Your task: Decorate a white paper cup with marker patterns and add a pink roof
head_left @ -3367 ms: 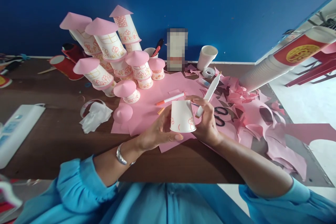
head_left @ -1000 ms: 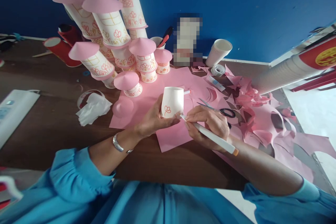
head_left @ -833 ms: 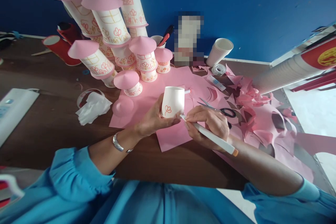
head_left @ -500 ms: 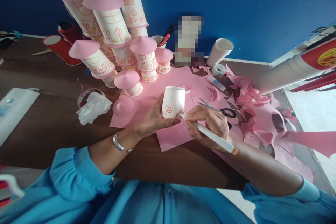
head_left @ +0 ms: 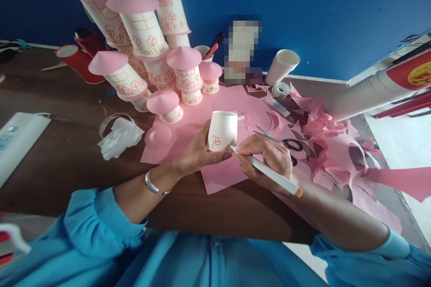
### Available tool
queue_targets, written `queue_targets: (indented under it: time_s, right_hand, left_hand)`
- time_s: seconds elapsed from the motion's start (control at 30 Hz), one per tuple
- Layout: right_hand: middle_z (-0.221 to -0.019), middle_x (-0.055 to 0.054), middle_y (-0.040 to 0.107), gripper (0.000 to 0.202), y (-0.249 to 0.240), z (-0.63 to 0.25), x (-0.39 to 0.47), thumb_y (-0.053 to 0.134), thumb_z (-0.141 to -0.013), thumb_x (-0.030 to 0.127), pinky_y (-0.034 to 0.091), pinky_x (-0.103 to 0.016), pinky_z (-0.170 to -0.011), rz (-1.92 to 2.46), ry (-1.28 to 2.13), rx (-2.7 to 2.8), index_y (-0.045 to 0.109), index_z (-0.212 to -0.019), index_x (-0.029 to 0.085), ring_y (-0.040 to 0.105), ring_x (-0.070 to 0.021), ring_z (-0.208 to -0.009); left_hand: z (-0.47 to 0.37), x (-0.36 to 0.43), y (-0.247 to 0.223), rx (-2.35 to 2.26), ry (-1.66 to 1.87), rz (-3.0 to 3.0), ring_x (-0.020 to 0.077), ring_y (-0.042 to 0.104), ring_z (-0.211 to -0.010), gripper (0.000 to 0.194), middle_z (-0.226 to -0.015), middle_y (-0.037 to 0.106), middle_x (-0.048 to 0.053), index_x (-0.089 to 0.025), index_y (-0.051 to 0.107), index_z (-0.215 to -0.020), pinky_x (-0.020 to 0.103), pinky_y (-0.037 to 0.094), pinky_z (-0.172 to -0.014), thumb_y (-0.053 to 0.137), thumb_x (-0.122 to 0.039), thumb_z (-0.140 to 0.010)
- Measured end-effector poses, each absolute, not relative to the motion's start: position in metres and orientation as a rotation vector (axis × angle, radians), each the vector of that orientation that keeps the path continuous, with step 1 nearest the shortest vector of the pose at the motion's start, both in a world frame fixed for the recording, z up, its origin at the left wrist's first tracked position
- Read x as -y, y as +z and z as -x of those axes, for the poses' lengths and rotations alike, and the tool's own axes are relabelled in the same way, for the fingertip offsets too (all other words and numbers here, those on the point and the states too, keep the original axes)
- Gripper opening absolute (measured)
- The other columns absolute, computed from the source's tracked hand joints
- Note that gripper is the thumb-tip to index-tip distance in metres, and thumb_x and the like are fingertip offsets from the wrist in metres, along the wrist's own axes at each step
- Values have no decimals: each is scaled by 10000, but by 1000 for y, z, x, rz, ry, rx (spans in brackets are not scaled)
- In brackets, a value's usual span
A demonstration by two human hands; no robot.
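A white paper cup [head_left: 222, 128] with a small orange flower drawn on its side is gripped by my left hand [head_left: 198, 150], fingers behind it and thumb along its lower edge. My right hand [head_left: 266, 159] pinches a white marker [head_left: 274, 175] with an orange end, its tip at the cup's lower right side. Both hands are over pink paper [head_left: 218, 177]. Beyond my left hand stands a small decorated cup [head_left: 171, 115] with a pink cone roof, and a loose pink cone [head_left: 158, 137] lies beside it.
Taller decorated cup towers [head_left: 144, 31] stand at the back left. Black-handled scissors [head_left: 292, 144], a glue tube [head_left: 278, 106] and pink scraps [head_left: 319, 119] lie right of the hands. Crumpled white tissue [head_left: 120, 138] is at left. Stacked white cups [head_left: 282, 65] stand near the blue wall.
The marker tip has shifted very slightly left along the cup's lower edge, and my right hand has tilted a little. My left hand and the cup look almost unchanged.
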State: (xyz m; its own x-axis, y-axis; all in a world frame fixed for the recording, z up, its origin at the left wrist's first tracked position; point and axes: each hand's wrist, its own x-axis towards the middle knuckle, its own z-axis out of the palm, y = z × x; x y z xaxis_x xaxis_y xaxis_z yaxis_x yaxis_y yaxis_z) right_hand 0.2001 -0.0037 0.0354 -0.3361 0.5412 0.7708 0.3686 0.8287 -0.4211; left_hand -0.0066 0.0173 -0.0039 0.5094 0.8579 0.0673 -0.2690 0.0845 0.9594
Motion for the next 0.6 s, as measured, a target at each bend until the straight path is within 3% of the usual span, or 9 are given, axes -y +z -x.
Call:
queue_targets:
  time_s: [0.27,0.6]
  right_hand:
    - [-745,7,759,199,34,-198,4,709,-938,61,625,-233,-600,696,217,1935,632,-977,240,776,-149,-664]
    - [-734,30,725,212,33,-198,5,699,-924,57,604,-230,-560,738,184,1918,623,-979,248,743,-137,-615]
  left_hand:
    - [6,-16,1,-677,890,-1227,187,634,-953,774,-1071,678,34,-241,528,-1466,308,546,-822,931,-368,-817]
    - [7,-16,-4,-648,912,-1201,184,660,-955,674,-1078,695,48,-236,586,-1365,292,583,-810,942,-370,-809]
